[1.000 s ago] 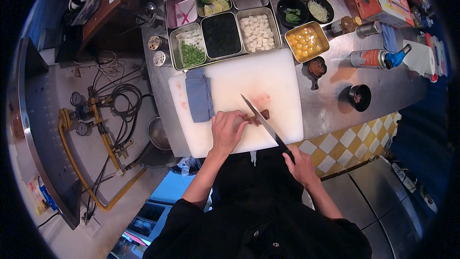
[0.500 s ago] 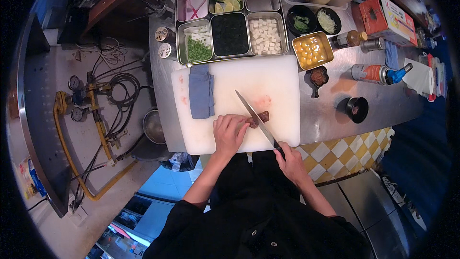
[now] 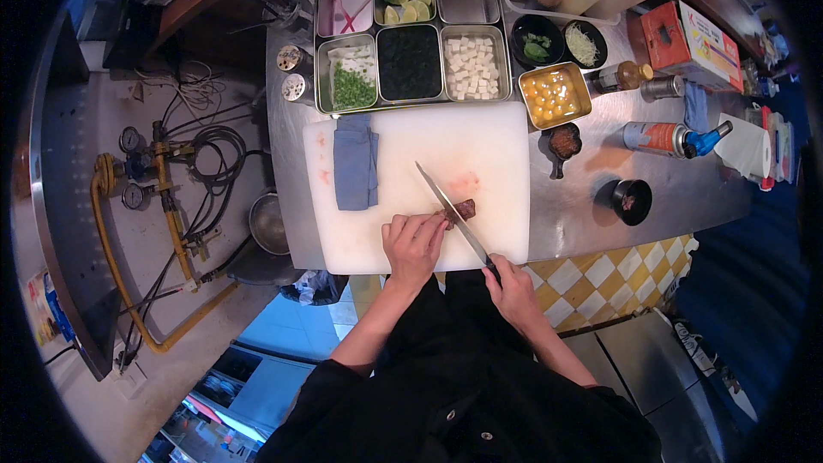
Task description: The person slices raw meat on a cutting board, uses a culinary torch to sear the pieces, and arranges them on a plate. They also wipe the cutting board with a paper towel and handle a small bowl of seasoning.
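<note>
Meat piece, small and dark red, lies on the near part of the white cutting board, as in the earlier frame; the blade remains across it and both hands keep their places. Left hand rests curled, fingertips pressed on the meat's left end. Right hand is closed round the handle of the knife, blade angled far-left. A folded blue cloth lies on the board's left part. At the far side, a steel tray holds six rectangular pans: chopped greens, dark leaves, white cubes, lime wedges, one bare. A square gold pan of yellow balls sits on the steel table to the right, near two black bowls.
</note>
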{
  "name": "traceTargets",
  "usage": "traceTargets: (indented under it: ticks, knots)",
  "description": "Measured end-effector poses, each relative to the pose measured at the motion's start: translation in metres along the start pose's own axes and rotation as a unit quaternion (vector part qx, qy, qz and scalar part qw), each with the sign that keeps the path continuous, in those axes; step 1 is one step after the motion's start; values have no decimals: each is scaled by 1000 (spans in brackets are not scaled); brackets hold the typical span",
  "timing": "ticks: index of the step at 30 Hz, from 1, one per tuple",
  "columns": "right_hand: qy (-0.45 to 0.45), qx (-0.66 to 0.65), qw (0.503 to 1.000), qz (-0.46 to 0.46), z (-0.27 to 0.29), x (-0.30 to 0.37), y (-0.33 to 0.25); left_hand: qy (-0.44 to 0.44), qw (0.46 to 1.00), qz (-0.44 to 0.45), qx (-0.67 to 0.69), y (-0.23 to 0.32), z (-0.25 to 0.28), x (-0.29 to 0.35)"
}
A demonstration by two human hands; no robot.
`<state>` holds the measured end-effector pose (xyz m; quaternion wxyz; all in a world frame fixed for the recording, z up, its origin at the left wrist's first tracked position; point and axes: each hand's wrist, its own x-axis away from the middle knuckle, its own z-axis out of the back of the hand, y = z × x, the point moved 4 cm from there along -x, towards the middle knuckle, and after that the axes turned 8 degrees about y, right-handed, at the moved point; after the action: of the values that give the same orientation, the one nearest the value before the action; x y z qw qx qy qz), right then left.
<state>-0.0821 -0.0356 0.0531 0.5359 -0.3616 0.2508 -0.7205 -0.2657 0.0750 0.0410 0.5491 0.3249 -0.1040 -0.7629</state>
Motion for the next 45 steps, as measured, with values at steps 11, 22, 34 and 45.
traceTargets:
  ticks: [11,22,34,45]
  knots:
    - [-52,61,997,-12,21,20,14,-14,999,8,-42,8,-1,-6]
    - [-29,33,999,-29,-7,5,1,-26,999,20,-13,6,-1,-12]
    - [-44,61,996,-42,-7,25,18,-28,999,19,-17,8,0,-13]
    - [49,-34,998,-8,5,-5,-17,-16,999,1,36,-2,2,-5]
